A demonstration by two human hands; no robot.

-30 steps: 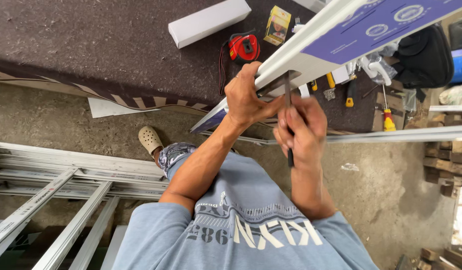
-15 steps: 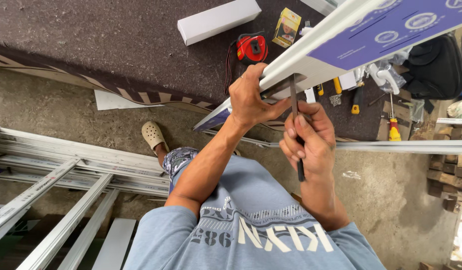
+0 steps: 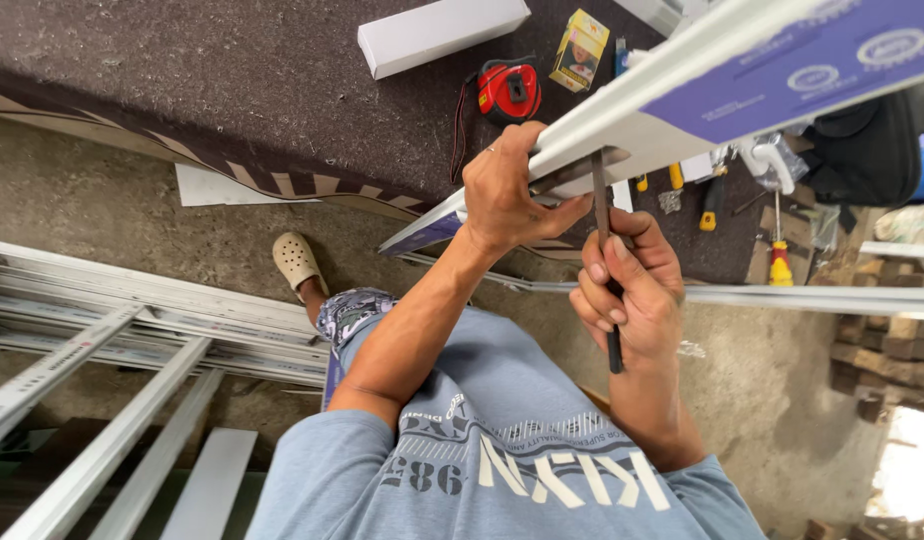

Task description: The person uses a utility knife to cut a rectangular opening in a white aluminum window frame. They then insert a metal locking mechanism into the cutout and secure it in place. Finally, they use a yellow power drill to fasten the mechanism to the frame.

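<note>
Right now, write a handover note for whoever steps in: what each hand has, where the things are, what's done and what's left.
Left hand: gripped around the white bar, near its end.
Right hand: closed on a thin dark tool, tip up against the bar beside the left thumb.
Red tape measure and a screwdriver lie on the dark mat.
Done: bar steadied, tool placed.
Left: the work at that spot; how far along it is cannot be told.

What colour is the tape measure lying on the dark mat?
Red with a black centre: the tape measure, clearest in the head view.
</note>
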